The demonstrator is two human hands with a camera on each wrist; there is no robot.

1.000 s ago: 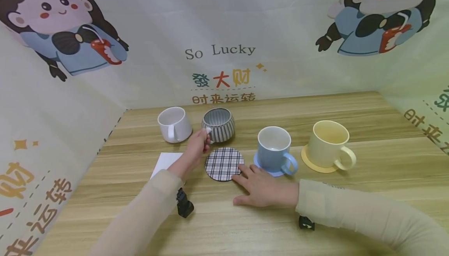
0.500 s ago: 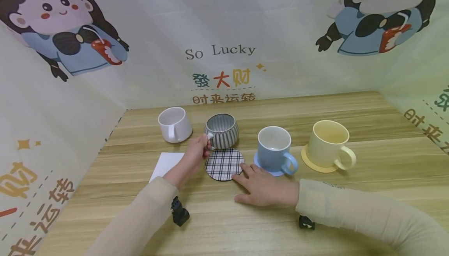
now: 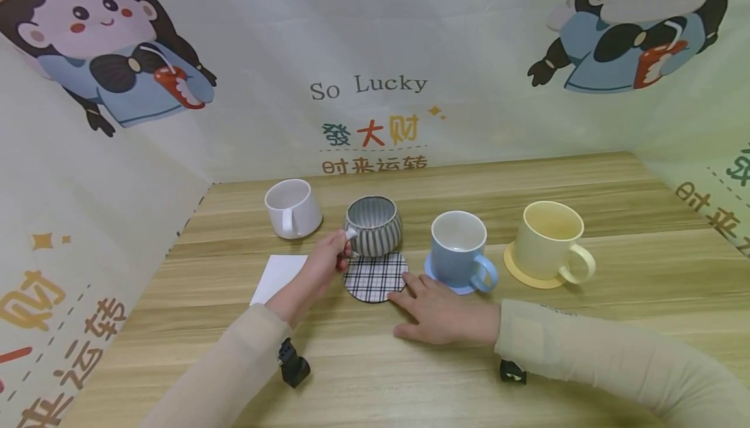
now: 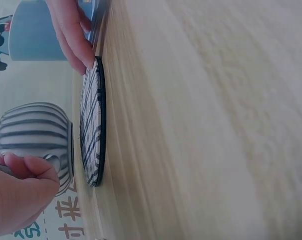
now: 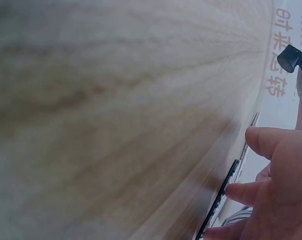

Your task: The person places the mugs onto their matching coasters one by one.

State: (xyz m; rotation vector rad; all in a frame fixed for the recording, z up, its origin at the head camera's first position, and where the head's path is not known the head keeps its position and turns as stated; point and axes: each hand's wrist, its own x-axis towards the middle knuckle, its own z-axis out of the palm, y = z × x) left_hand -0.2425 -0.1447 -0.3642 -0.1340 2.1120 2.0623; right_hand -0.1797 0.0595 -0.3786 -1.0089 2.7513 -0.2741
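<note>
In the head view my left hand [image 3: 325, 262] pinches the handle of a grey striped mug [image 3: 374, 226]. The mug is upright and covers the far edge of a round plaid coaster [image 3: 375, 281]. The left wrist view shows the mug's base [image 4: 71, 150] just off the table surface, close to the coaster. My right hand [image 3: 439, 311] lies with spread, fairly straight fingers, its fingertips touching the coaster's right edge. From the right wrist, those fingertips [image 5: 233, 191] also show against the coaster's rim [image 5: 218, 202].
A blue mug [image 3: 458, 249] on a blue coaster and a yellow mug [image 3: 551, 239] on a yellow coaster stand at the right. A white mug [image 3: 293, 210] stands at the back left. A white square sheet [image 3: 277, 277] lies partly under the left forearm.
My left hand has brought the striped mug nearer to me and slightly right, so that it overlaps the plaid coaster's far edge. My right hand has stayed almost still.
</note>
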